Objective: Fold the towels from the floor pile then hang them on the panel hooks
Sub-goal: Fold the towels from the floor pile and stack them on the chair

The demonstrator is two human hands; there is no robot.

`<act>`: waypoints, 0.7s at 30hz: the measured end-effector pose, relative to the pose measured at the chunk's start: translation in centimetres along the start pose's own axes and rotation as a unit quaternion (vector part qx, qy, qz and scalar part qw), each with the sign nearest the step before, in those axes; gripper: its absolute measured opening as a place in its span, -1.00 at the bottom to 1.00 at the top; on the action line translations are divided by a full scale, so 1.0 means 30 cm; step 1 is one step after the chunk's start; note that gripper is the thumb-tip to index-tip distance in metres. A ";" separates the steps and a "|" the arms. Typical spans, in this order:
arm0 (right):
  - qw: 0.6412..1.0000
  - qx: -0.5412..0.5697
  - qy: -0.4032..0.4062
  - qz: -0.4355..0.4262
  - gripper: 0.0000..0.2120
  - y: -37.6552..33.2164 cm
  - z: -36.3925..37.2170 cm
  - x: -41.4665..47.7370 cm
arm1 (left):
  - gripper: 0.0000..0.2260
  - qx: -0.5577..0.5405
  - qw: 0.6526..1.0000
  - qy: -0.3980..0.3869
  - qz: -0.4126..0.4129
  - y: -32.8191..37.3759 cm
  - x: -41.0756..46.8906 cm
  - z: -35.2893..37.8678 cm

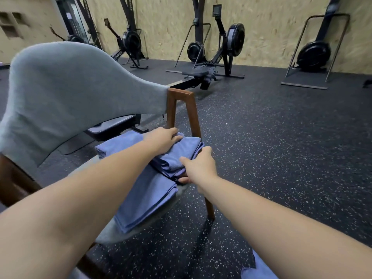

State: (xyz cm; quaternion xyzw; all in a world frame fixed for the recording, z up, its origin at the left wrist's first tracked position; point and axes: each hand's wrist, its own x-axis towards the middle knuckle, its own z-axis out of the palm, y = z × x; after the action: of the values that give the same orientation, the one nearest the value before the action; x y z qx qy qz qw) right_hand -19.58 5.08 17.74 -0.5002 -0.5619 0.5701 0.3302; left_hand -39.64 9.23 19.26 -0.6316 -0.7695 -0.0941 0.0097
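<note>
Folded blue towels (149, 200) lie stacked on the seat of a grey upholstered chair (66, 93) with a wooden frame. A smaller folded blue towel (181, 156) sits on top, at the seat's far edge. My left hand (161, 140) rests on this top towel with its fingers curled over the far fold. My right hand (198, 168) grips the towel's near right corner, thumb underneath. More blue towel cloth (259, 268) shows at the bottom edge on the floor. No panel hooks are in view.
Black speckled rubber floor (281, 148) spreads to the right. Rowing machines (221, 57) and other exercise machines (314, 53) stand along the chipboard wall (271, 27) at the back. A padded bench (112, 127) sits just behind the chair.
</note>
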 end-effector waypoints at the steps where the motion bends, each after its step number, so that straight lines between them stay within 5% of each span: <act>1: 1.000 -0.022 0.006 -0.018 -0.59 0.003 -0.002 0.003 | -0.71 0.019 1.000 0.014 0.001 0.002 0.000 0.012; 6: 0.998 -0.044 -0.015 -0.034 -0.58 -0.003 -0.051 -0.016 | -0.72 0.082 0.989 0.122 0.035 0.043 -0.010 0.009; 10: 0.996 -0.070 -0.024 -0.050 -0.58 0.021 -0.148 -0.057 | -0.77 0.027 0.999 0.041 0.004 0.094 -0.020 0.011; 21: 0.991 -0.117 -0.019 -0.062 -0.70 0.132 -0.452 -0.256 | -0.37 0.050 0.996 -0.069 -0.032 0.270 -0.191 0.022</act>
State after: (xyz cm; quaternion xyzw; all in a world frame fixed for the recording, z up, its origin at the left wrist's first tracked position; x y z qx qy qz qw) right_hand -3.91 1.48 17.20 -0.4887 -0.6608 0.4886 0.2929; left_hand -30.53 5.28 18.91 -0.6103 -0.7919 -0.0115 -0.0149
